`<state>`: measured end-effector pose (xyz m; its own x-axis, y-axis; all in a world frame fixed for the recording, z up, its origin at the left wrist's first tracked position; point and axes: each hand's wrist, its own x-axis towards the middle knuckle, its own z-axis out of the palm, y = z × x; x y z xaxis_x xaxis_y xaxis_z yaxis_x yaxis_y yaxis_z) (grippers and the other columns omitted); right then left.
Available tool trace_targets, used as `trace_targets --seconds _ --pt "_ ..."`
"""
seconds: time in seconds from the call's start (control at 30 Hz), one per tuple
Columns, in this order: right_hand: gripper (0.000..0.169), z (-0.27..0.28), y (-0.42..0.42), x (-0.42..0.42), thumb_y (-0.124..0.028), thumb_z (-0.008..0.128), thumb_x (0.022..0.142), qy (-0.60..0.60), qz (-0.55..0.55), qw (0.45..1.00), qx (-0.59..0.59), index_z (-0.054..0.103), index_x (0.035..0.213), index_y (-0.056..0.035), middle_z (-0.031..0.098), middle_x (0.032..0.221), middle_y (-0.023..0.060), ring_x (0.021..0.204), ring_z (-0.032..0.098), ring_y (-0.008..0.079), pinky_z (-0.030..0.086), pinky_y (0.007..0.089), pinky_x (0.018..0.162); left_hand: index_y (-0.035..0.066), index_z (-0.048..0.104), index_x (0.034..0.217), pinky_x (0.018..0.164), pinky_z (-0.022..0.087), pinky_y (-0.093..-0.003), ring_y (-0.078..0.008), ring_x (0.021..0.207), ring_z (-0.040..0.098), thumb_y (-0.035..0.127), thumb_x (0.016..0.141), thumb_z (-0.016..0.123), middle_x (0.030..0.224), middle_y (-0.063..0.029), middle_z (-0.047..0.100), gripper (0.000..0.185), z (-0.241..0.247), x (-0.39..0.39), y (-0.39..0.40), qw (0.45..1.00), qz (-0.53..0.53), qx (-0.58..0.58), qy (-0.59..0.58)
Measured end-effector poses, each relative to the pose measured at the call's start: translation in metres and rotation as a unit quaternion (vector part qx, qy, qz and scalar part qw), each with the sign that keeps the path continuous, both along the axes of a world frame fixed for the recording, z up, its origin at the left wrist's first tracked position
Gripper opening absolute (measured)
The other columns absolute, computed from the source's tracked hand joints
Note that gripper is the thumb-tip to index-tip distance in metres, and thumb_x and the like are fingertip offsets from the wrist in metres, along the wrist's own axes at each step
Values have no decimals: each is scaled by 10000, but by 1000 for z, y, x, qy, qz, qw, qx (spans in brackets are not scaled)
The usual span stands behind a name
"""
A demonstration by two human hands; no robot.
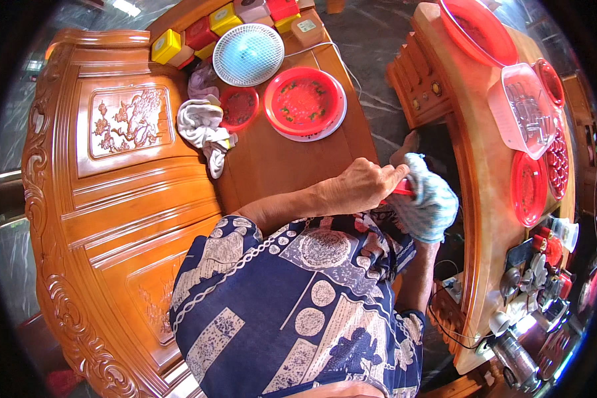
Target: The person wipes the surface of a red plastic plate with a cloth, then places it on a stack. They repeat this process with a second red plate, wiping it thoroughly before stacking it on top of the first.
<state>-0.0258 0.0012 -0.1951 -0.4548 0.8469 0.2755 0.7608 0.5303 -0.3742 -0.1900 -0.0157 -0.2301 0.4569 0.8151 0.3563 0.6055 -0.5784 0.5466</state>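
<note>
My left hand [365,184] grips the edge of a red object [403,188], mostly hidden behind my fingers and a cloth; its full shape cannot be told. A light blue and white cloth [430,204] covers my right hand and lies against the red object. The fingers of my right hand are hidden under it, and only the forearm [424,268] shows. To the left of my hands, on the wooden bench seat [263,169], a red patterned tray [303,101] rests on a white one [342,117]. Beside them are a smaller red dish [239,107] and a crumpled white cloth [200,122].
A white mesh basket [248,54] and colourful boxes [199,34] stand at the bench's far end. On the wooden table [482,194] at right are a pink bin of glasses [500,107], red trays [529,189], a large red basin [447,37] and a metal kettle [515,355].
</note>
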Motion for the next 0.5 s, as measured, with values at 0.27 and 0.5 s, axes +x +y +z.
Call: trace_targets --seconds 0.27,0.5 --pt "452 4 9 -1 -246 787 648 19 73 997 -28 622 1030 -70 650 845 88 748 637 233 501 291 685 37 438 1184 526 510 -362 -307 651 651 20 735 629 786 -185 644 488 6 -11 7 994 3 -72 -82" --pt "388 -6 13 19 -206 746 715 179 51 982 -40 583 1020 -31 661 852 97 729 643 182 510 267 661 88 460 1242 571 529 -350 -310 667 655 40 742 661 787 -156 652 541 24 -15 9 989 26 -78 -124"
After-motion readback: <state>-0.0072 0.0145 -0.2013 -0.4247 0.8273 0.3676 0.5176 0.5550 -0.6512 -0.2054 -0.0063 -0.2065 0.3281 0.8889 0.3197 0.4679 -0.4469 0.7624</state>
